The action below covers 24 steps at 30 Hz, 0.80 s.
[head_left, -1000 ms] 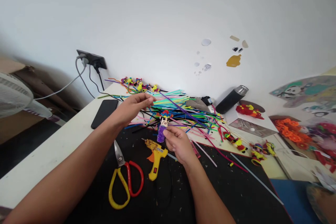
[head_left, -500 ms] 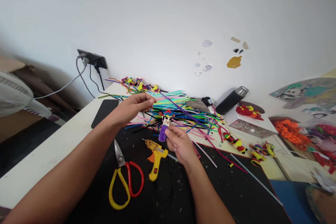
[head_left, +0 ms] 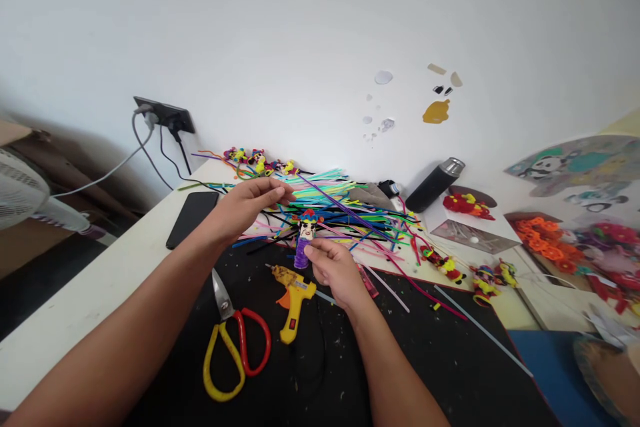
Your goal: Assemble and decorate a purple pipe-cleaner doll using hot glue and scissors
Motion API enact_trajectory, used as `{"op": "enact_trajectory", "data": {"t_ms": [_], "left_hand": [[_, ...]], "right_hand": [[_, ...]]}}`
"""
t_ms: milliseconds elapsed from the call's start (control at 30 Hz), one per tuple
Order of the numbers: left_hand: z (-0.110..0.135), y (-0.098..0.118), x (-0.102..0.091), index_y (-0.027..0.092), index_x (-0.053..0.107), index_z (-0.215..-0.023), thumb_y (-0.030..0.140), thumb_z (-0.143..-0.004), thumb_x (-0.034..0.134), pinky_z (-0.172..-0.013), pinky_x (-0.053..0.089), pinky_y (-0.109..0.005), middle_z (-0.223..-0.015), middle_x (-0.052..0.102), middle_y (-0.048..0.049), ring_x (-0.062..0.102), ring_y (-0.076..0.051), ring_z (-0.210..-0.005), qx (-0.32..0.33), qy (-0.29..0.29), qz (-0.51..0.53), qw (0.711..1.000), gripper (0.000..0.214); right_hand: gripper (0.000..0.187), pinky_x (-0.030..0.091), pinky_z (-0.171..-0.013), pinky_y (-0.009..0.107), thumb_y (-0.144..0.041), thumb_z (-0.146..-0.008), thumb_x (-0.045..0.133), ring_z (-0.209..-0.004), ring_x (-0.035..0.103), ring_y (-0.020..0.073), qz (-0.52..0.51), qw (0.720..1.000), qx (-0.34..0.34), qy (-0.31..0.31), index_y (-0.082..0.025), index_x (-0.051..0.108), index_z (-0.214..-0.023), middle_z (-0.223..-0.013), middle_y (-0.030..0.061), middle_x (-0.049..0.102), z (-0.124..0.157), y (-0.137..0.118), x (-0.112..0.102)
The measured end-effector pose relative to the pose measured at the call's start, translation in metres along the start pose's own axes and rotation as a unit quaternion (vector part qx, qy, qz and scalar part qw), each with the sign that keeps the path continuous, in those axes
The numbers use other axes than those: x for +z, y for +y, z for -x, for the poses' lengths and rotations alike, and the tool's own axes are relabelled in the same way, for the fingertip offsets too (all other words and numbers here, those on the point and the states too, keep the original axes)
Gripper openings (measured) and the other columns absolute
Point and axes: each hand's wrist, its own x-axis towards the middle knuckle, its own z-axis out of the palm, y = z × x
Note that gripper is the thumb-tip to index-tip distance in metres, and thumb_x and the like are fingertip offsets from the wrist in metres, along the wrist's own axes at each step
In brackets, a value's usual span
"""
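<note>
Now, figurine (head_left: 304, 240): barely shifted; I judge work paused.
Right hand (head_left: 337, 271): pinching it.
Left hand (head_left: 254, 205): narrow, contents unclear.

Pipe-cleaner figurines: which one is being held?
The purple-bodied figurine, pinched upright in the right hand; the other figurines are unheld.

Your doll (head_left: 305, 237) has a purple body (head_left: 301, 256) and a red and blue hat (head_left: 309, 216). Your glue gun (head_left: 294, 300) is yellow; your scissor handles (head_left: 242, 340) are red and yellow.
</note>
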Motion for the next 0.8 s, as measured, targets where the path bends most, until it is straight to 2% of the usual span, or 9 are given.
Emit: {"op": "enact_trajectory", "data": {"t_ms": [100,333,533,700,800], "left_hand": [[0.001,0.003,0.003,0.02,0.079,-0.104,0.071,-0.084,0.073,-0.101,0.054,-0.046,-0.111,0.083,-0.0115,0.073,-0.031,-0.11,-0.013,-0.019,0.002,1.0,0.055],[0.001,-0.005,0.011,0.02,0.078,-0.113,0.074,-0.089,0.067,-0.108,0.053,-0.049,-0.119,0.082,-0.0134,0.071,-0.033,-0.118,0.002,-0.051,-0.036,0.998,0.061],[-0.001,-0.004,-0.002,0.02,0.078,-0.113,0.074,-0.085,0.069,-0.101,0.056,-0.043,-0.111,0.082,-0.0105,0.074,-0.029,-0.107,-0.005,-0.069,-0.081,0.994,0.061],[-0.001,-0.002,-0.018,0.024,0.078,-0.112,0.068,-0.086,0.072,-0.093,0.055,-0.037,-0.109,0.081,-0.0056,0.072,-0.028,-0.105,-0.021,-0.163,-0.153,0.974,0.051],[-0.001,-0.004,-0.018,0.024,0.078,-0.11,0.065,-0.09,0.068,-0.086,0.053,-0.033,-0.103,0.08,-0.0037,0.07,-0.026,-0.097,-0.023,-0.189,-0.184,0.964,0.046]], "right_hand": [[0.042,0.011,-0.04,0.024,-0.051,-0.073,0.089,-0.038,0.022,0.0038,0.006,1.0,0.001,-0.009,-0.016,0.069,-0.086,-0.048,-0.0125,0.037,0.0,0.0,0.001],[0.045,0.011,-0.04,0.024,-0.056,-0.071,0.089,-0.039,0.025,0.0043,0.025,0.999,0.01,-0.018,-0.018,0.068,-0.082,-0.051,-0.0111,0.038,0.001,0.001,0.003],[0.045,0.012,-0.04,0.025,-0.056,-0.072,0.089,-0.039,0.024,0.0044,0.02,1.0,0.004,-0.016,-0.017,0.069,-0.083,-0.052,-0.0111,0.04,0.0,0.002,0.003],[0.046,0.013,-0.041,0.025,-0.056,-0.072,0.089,-0.04,0.025,0.0046,0.019,1.0,-0.001,-0.008,-0.017,0.069,-0.084,-0.053,-0.0107,0.041,0.0,0.003,0.002],[0.046,0.014,-0.041,0.025,-0.057,-0.072,0.089,-0.04,0.025,0.0049,0.017,1.0,-0.002,-0.009,-0.017,0.069,-0.083,-0.052,-0.0106,0.041,0.0,0.003,0.002]]}}
